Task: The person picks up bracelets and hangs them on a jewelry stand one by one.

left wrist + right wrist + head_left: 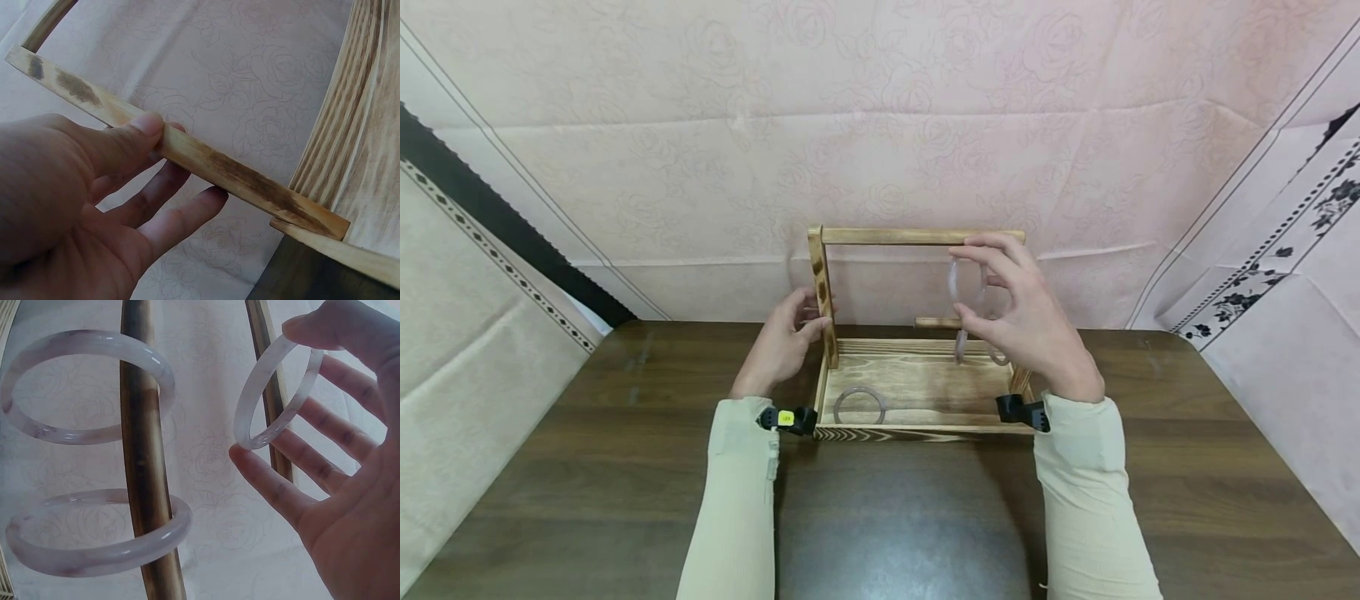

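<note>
A wooden display stand (923, 237) rises from a shallow wooden tray. My left hand (782, 337) pinches its left upright (250, 186), thumb on one face and fingers behind. My right hand (1037, 325) holds a pale translucent bangle (251, 397) between thumb and fingers, below the top bar at the right. In the right wrist view, an upper bangle (94, 341) and a lower bangle (94, 559) hang around a wooden bar (141, 419), left of the held one. Another bangle (859, 390) lies flat in the tray's front left.
The brown table (910, 517) carries the stand near its back edge. Behind it hangs a pale rose-patterned cloth (880, 167). A black wrist camera (1022, 412) on my right sleeve overlaps the tray's right front corner in the head view.
</note>
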### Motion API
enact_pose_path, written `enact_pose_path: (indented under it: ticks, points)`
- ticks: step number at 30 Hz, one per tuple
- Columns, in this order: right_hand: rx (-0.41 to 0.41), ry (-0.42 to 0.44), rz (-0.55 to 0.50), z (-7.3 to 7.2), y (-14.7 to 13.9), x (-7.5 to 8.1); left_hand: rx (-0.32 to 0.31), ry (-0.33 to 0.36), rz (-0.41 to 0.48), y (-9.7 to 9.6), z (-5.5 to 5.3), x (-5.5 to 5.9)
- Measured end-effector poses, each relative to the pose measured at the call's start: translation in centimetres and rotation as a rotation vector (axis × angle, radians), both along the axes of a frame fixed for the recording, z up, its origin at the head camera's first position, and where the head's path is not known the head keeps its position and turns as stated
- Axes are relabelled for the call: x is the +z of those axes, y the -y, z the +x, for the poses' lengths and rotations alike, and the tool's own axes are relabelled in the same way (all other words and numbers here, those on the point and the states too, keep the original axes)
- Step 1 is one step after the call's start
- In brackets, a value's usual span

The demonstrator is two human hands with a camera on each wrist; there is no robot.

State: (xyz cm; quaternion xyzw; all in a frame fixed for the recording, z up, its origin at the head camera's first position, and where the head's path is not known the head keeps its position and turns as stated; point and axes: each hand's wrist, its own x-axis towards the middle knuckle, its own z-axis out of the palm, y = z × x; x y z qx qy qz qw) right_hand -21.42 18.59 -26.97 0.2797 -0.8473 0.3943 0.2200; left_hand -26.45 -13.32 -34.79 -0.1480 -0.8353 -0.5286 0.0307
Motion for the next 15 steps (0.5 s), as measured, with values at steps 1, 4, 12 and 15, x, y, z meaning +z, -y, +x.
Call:
enact_pose_path:
  ticks: [1, 4, 12, 15]
  points:
    - [-0.001, -0.001, 0.0, 0.01, -0.04, 0.01, 0.0, -0.002, 0.001, 0.01, 0.0, -0.03]
    - [-0.001, -0.001, -0.004, 0.04, -0.15, 0.05, 0.0, -0.004, 0.001, 0.05, -0.03, -0.09]
    - [0.0, 0.014, -0.013, 0.29, -0.36, 0.24, 0.006, -0.002, 0.002, 0.04, -0.05, -0.12]
    - [0.002, 0.017, -0.021, 0.39, -0.42, 0.35, 0.003, -0.004, 0.005, 0.04, -0.04, -0.12]
